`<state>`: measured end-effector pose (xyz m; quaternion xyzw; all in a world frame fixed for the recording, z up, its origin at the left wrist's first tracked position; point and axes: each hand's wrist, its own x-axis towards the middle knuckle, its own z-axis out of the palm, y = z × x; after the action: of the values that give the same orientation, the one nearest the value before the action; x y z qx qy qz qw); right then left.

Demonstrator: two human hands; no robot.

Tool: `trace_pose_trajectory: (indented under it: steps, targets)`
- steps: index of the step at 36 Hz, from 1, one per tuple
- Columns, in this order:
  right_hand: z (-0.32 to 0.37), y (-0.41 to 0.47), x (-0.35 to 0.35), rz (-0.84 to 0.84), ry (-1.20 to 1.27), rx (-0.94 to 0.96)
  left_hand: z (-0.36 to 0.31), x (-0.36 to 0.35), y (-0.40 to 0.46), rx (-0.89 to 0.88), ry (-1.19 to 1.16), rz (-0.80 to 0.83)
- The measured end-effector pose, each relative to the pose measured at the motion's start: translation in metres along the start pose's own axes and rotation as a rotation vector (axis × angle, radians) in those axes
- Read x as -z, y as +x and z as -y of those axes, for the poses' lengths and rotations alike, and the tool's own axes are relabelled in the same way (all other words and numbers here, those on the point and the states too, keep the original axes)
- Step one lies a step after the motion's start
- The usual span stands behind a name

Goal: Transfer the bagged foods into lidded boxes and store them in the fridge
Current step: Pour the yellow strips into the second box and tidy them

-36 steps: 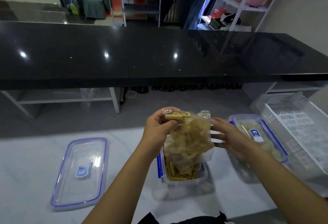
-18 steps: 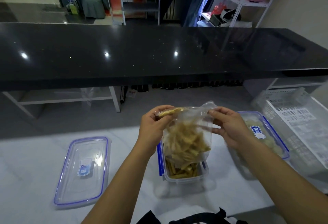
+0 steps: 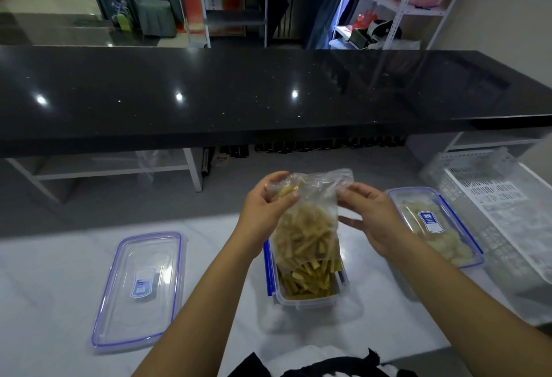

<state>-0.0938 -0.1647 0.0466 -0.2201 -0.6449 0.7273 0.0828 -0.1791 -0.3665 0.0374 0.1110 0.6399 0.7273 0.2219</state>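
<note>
Above the middle of the white worktop, I see the clear plastic bag [image 3: 307, 221] of yellow sticks hanging upended between my two hands, its lower end dipping into the open box [image 3: 310, 284] below. Its upturned end is bunched up at the level of my fingertips. My left hand [image 3: 263, 206] comes up from the near edge, forearm angled in toward the middle, wrist bent so the palm faces right. Its thumb and fingers are curled round the bag's top left corner and pinch it, with a few loose sticks trapped in the plastic under the thumb. My right hand [image 3: 370, 215] reaches in from the near right corner, palm turned left. Its thumb and forefinger pinch the top right corner of the bag; the other fingers are spread below, loosely extended toward the bag's side, and I cannot tell whether they touch it.

Yellow sticks [image 3: 307, 284] already lie heaped in the box, which has blue clips along its left rim. Toward the left edge of the worktop a loose lid [image 3: 140, 290] with a blue seal and label lies flat, well apart from the box. Near the right edge sits a second box [image 3: 433, 227], lidded, with pale food inside, and just beyond it a white slotted basket [image 3: 490, 194].
</note>
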Motion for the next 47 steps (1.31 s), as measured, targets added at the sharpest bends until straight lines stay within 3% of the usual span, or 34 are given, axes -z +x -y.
trace_pose_trajectory:
  steps: [3,16,19,23,28,34,40,47]
  targets:
    - [-0.012,-0.002,0.003,-0.078,-0.105,-0.021,0.008,-0.001,-0.002,-0.012,0.072,-0.102]
    - [0.037,-0.004,0.005,-0.164,0.089,0.170,-0.035,0.010,-0.002,-0.358,0.012,-0.151]
    - [0.036,0.001,0.007,-0.146,0.058,0.149,-0.035,0.013,0.000,-0.328,0.028,-0.091]
    - [0.012,0.001,0.009,-0.091,-0.104,0.014,-0.008,0.015,0.003,-0.088,0.151,0.048]
    - [-0.016,-0.007,-0.003,0.027,-0.273,-0.162,0.032,0.012,0.004,0.026,0.220,0.033]
    - [-0.016,0.007,-0.024,-0.053,-0.427,-0.079,0.036,0.006,0.012,-0.008,0.444,-0.079]
    - [0.007,0.012,-0.022,-0.124,-0.277,-0.047,0.014,0.007,0.019,-0.112,0.228,-0.123]
    - [0.028,0.015,-0.023,-0.132,-0.215,0.026,-0.007,0.004,0.023,-0.128,0.130,-0.083]
